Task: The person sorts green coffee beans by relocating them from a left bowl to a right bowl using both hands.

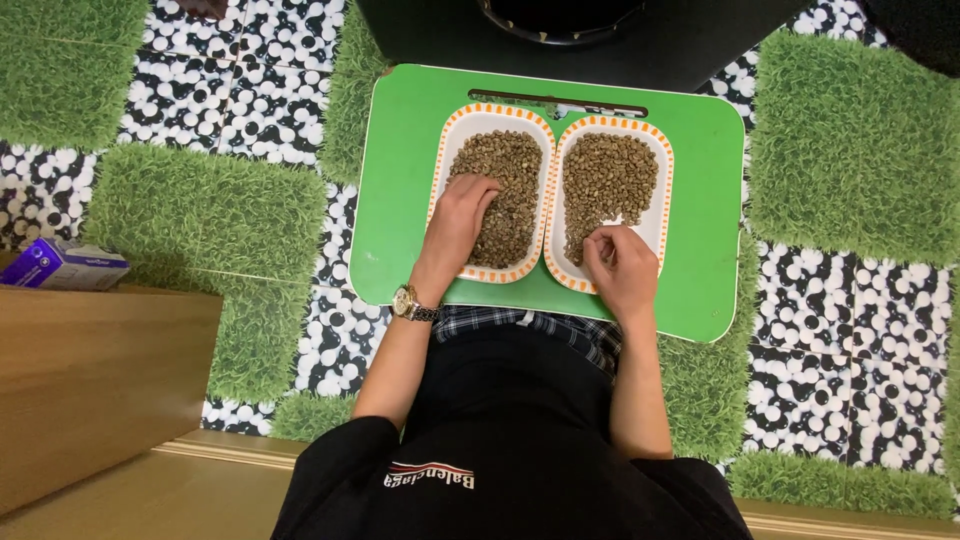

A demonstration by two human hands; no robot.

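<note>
Two white oval trays with orange-dashed rims sit side by side on a green lap table (pixel 395 200). Both hold small brownish-green beans. My left hand (pixel 458 222) rests in the left tray (pixel 447 130), fingers curled down into the beans (pixel 515 190). My right hand (pixel 620 268) is over the near end of the right tray (pixel 662 225), fingertips pinched together at the edge of its bean pile (pixel 605 185); whether a bean is between them cannot be told. A bare white patch shows just beside those fingers. A gold watch (pixel 408 302) is on my left wrist.
The floor has green turf squares (pixel 210 215) and black-and-white pebble tiles (pixel 850 300). A wooden surface (pixel 95 380) stands at the left with a purple box (pixel 60 265) above it. A dark object (pixel 560 30) lies beyond the table's far edge.
</note>
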